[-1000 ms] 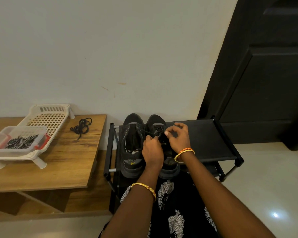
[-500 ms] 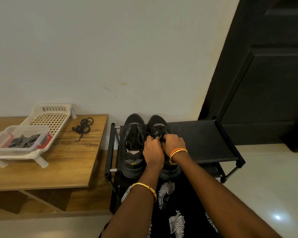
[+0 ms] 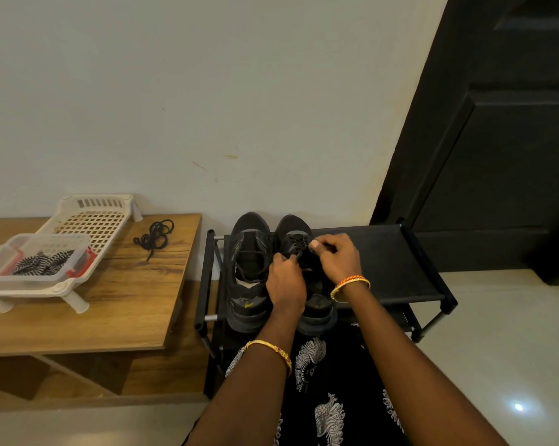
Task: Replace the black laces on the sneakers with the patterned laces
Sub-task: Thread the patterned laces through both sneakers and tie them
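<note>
Sneakers: two black sneakers stand side by side on the top shelf of a black shoe rack (image 3: 400, 265), toes toward the wall, heels toward the person.
Right sneaker (image 3: 299, 233): under both hands; its black lace (image 3: 296, 244) is threaded in crossings over the tongue near the toe.
Left sneaker (image 3: 249, 275): just left of the hands, touching its partner; the eyelets look bare and the tongue open, a thin black strand loops across the opening, and a small yellow mark shows near the heel.
Left hand (image 3: 286, 280): fingers curled, pinching the black lace at the left side of the right sneaker's tongue.
Right hand (image 3: 337, 259): thumb and fingers curled, pinching the lace at the right side of the same tongue, thumbnail facing up.
Loose black lace (image 3: 154, 236): a tangled coil well to the left of the hands, on the wooden surface (image 3: 127, 300).
Patterned laces (image 3: 42, 262): black-and-white striped, bunched in a clear container (image 3: 37, 260) with red clips, far left of the hands.
White basket (image 3: 88, 217): perforated plastic, carrying the container on the surface.
Bangles: a gold one on the left wrist, an orange-and-gold one on the right.
</note>
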